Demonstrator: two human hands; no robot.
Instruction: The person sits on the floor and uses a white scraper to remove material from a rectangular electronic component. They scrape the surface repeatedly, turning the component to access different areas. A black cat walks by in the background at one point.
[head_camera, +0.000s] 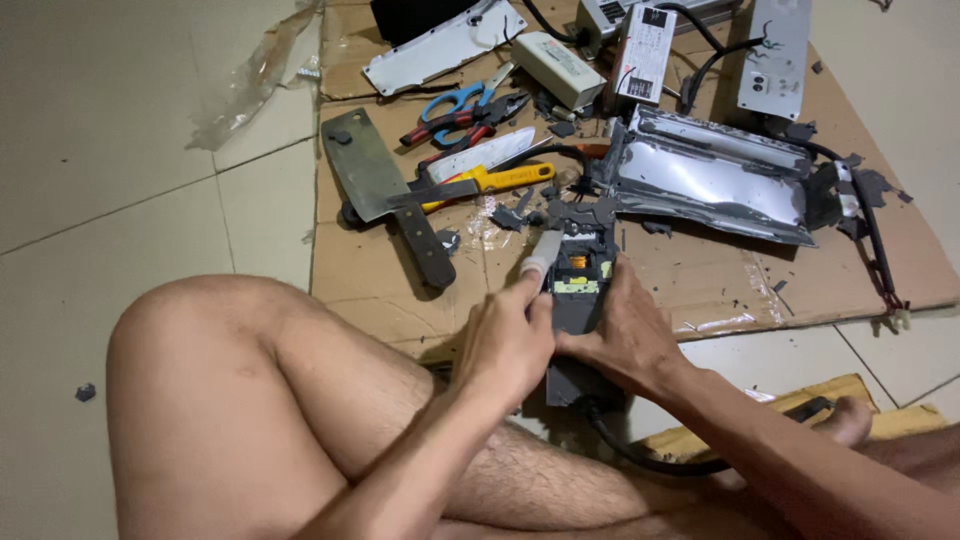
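Observation:
A dark grey potted power-supply block (580, 300) with exposed orange and yellow parts at its top lies between my hands, a black cable (640, 458) running from its near end. My left hand (505, 335) grips the block's left side, its index finger wrapped in white tape and pointing up along the block. My right hand (625, 335) holds the block's right side. My bare legs are folded in front of me on the tiled floor.
On the cardboard sheet (360, 270) lie a cleaver (375, 190), a yellow-handled knife (485, 182), a white blade, red pliers (465, 118), blue scissors (455, 98), a torn-open metal casing (710, 175), other power-supply boxes (640, 50) and grey broken bits.

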